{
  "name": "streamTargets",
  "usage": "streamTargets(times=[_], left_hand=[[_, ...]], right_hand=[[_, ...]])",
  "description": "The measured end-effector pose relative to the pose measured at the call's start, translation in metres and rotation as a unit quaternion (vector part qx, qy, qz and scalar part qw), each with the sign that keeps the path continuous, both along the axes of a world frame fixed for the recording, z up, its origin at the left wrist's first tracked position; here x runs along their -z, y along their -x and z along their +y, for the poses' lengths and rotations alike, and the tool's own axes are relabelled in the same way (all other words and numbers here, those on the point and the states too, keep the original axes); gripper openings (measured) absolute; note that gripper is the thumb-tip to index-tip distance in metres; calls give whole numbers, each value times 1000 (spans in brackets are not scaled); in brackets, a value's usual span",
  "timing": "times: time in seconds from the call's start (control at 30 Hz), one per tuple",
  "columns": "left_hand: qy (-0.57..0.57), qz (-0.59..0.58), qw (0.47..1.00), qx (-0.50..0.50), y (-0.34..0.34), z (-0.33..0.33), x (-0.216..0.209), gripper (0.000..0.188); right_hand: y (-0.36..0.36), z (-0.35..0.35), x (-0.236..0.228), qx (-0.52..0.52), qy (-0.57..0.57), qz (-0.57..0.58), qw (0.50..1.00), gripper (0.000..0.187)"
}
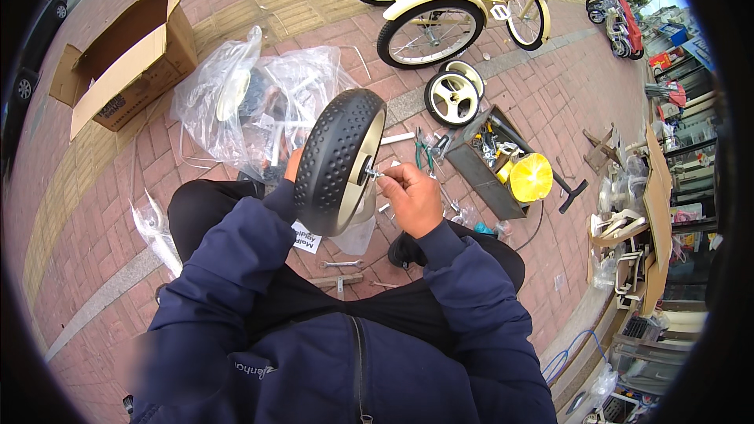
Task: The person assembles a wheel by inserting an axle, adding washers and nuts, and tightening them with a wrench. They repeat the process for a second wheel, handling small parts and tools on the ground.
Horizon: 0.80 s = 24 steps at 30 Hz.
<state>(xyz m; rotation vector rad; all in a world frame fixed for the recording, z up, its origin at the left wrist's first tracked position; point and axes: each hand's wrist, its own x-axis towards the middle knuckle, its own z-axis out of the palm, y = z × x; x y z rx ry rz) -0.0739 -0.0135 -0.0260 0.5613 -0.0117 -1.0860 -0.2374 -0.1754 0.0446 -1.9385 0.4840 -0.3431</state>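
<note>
A small wheel (340,161) with a knobby black tyre and a cream rim is held upright over my lap. My left hand (294,165) supports it from the far left side; most of that hand is hidden behind the tyre. At the hub, my right hand (414,198) pinches a small silver bolt (372,173) between thumb and fingertips. The bolt's tip is at the hub; how deep it sits I cannot tell. Below the wheel, on the brick paving, lie a wrench (342,264) and a white printed sheet (306,239).
To the right stands an open metal toolbox (479,165) with a yellow round object (531,177) on it. Pliers (425,151) lie alongside. Ahead are two cream-rimmed wheels (453,96) and a cream tricycle (436,8). Plastic-wrapped parts (251,102) and a cardboard box (145,63) occupy the left.
</note>
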Motion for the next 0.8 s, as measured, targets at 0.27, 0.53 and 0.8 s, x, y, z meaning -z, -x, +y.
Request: streamTargets(times=[0.27,0.53,0.8], left_hand=[[-2,-7,1000,20,-2,0,4,31],[-5,-25,999,35,-2,1,7,36],[-4,-66,996,57,-6,2,20,42]], right_hand=[[2,-5,-1,-91,168,-26,981,12],[6,4,-5,-11,343,42,938,21],[5,5,-7,-63,357,114,925,22]])
